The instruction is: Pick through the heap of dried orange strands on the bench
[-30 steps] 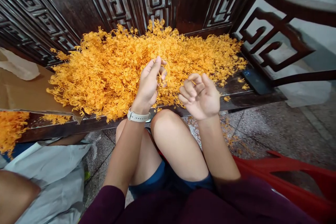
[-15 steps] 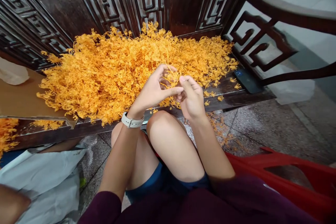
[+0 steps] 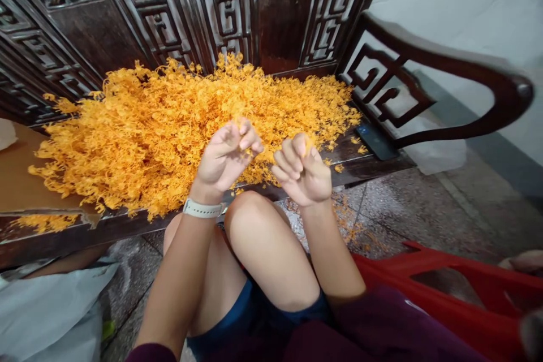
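Observation:
A large heap of orange, stringy plastic-looking pieces [image 3: 161, 130], with thin curled strands, spreads over the dark wooden bench. My left hand [image 3: 229, 153], above the heap's front edge, has its fingers curled in a pinch; bits of orange strand show at its fingertips. To its right, my right hand [image 3: 302, 169] is closed with a small orange piece [image 3: 309, 144] between thumb and index finger. A gap separates the two hands. The exact shape of what each hand holds is blurred and partly covered by fingers.
The carved bench back [image 3: 229, 11] rises behind the heap. A dark phone [image 3: 376, 141] lies near the curved armrest [image 3: 466, 70]. Cardboard [image 3: 51, 181] lies at left, grey-white sheeting [image 3: 51, 305] below it. A red plastic stool [image 3: 441, 271] stands right; orange scraps [image 3: 352, 226] litter the tiled floor.
My hands were together over one orange strand cluster; they have now moved apart, left hand leftward, each with orange bits at the fingertips. The view has shifted slightly to the right.

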Tool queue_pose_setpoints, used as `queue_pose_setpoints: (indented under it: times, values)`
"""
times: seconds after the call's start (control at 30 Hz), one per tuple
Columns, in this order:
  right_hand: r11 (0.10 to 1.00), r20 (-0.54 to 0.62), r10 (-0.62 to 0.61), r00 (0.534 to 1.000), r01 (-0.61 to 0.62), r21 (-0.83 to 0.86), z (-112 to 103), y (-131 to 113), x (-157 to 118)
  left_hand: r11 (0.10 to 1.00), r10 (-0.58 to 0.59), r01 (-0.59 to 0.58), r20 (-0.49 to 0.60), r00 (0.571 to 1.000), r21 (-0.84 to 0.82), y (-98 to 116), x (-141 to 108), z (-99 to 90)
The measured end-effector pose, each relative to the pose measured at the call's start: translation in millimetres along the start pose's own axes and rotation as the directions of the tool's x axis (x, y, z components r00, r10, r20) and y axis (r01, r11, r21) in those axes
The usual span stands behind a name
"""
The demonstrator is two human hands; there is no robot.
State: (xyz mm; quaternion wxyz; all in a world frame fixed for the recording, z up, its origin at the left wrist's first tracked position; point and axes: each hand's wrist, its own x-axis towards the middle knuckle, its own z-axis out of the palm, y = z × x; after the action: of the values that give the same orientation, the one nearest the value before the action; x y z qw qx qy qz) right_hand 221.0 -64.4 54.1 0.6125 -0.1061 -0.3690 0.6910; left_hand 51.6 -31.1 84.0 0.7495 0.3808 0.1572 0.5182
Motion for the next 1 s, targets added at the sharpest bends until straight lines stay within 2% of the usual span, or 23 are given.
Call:
queue_pose_setpoints:
  times: [0.03, 0.07, 0.1, 0.13, 0.17, 0.2, 0.23, 0.27, 0.3, 0.33, 0.37, 0.4, 0.43, 0.5, 0.6, 0.67, 0.73, 0.8, 0.9, 1.0]
  values:
    - [0.997, 0.131, 0.006, 0.991, 0.003, -0.072, -1.5, -4.5, -1.9, 1.0, 0.015, -0.016, -0.041, 0.999, -0.021, 2.8, -0.9, -0.2]
    - [0.986, 0.288, 0.05, 0.956, -0.002, -0.165, -2.5, -8.5, -3.3, 0.999, 0.03, -0.032, -0.08, 0.996, -0.026, 4.9, -1.4, -1.0]
    - [0.966, 0.448, 0.131, 0.884, -0.013, -0.257, -2.9, -11.6, -4.2, 0.999, 0.04, -0.042, -0.116, 0.992, -0.013, 5.9, -1.3, -2.3]
    - [0.944, 0.597, 0.233, 0.768, -0.03, -0.329, -2.5, -13.6, -4.6, 0.999, 0.052, -0.049, -0.147, 0.988, 0.018, 5.9, -0.8, -3.7]
    - [0.931, 0.714, 0.312, 0.628, -0.05, -0.363, -1.5, -14.5, -4.5, 0.997, 0.064, -0.053, -0.173, 0.983, 0.064, 4.8, 0.2, -5.2]
    - [0.934, 0.78, 0.333, 0.53, -0.075, -0.348, 0.0, -14.5, -4.3, 0.992, 0.08, -0.058, -0.195, 0.978, 0.117, 2.8, 1.4, -6.5]
    - [0.954, 0.794, 0.291, 0.533, -0.102, -0.282, 1.8, -13.7, -4.0, 0.984, 0.099, -0.064, -0.214, 0.972, 0.165, 0.3, 2.8, -7.5]
    - [0.977, 0.742, 0.213, 0.636, -0.121, -0.177, 3.5, -12.7, -3.6, 0.978, 0.115, -0.069, -0.232, 0.966, 0.199, -2.6, 4.1, -8.3]
    - [0.992, 0.598, 0.126, 0.791, -0.118, -0.053, 4.9, -11.8, -3.1, 0.973, 0.126, -0.071, -0.249, 0.96, 0.219, -5.6, 5.3, -8.8]
    - [0.994, 0.373, 0.058, 0.926, -0.087, 0.062, 5.7, -11.2, -2.3, 0.97, 0.134, -0.073, -0.262, 0.956, 0.232, -8.5, 6.3, -9.0]
    - [0.987, 0.124, 0.029, 0.992, -0.048, 0.151, 5.7, -11.0, -1.3, 0.967, 0.14, -0.073, -0.269, 0.953, 0.246, -11.3, 7.0, -8.9]
    - [0.976, -0.07, 0.04, 0.997, -0.024, 0.215, 5.0, -11.1, 0.0, 0.96, 0.147, -0.072, -0.269, 0.952, 0.272, -13.7, 7.5, -8.7]
    - [0.964, -0.186, 0.071, 0.98, -0.02, 0.265, 3.7, -11.4, 1.4, 0.947, 0.154, -0.067, -0.26, 0.953, 0.313, -15.8, 7.6, -8.3]
    - [0.945, -0.288, 0.136, 0.948, -0.037, 0.324, -0.2, -11.6, 3.7, 0.905, 0.164, -0.056, -0.223, 0.961, 0.422, -18.8, 7.0, -7.0]
    - [0.942, -0.328, 0.187, 0.926, -0.074, 0.328, -4.9, -8.8, 4.5, 0.844, 0.112, -0.016, -0.148, 0.983, 0.535, -20.3, 5.3, -4.8]
    - [0.958, -0.328, 0.198, 0.924, -0.111, 0.265, -5.3, -5.1, 3.9, 0.846, 0.046, 0.004, -0.08, 0.996, 0.534, -20.1, 4.7, -3.7]
    - [0.982, -0.351, 0.173, 0.92, -0.133, 0.135, -3.8, -0.9, 3.1, 0.869, -0.026, 0.031, -0.016, 1.0, 0.494, -20.0, 5.1, -3.3]
    - [0.992, -0.413, 0.087, 0.906, -0.115, -0.044, -1.9, 3.1, 2.4, 0.877, -0.064, 0.046, 0.022, 0.998, 0.477, -20.9, 6.2, -4.0]
    - [0.96, -0.452, -0.054, 0.89, -0.078, -0.268, -1.2, 7.8, 1.4, 0.837, -0.03, 0.01, 0.028, 0.999, 0.547, -23.8, 7.8, -6.6]
    - [0.914, -0.401, -0.097, 0.911, -0.078, -0.397, -3.7, 10.8, 1.2, 0.686, 0.088, -0.082, 0.029, 0.996, 0.723, -25.9, 7.8, -8.3]
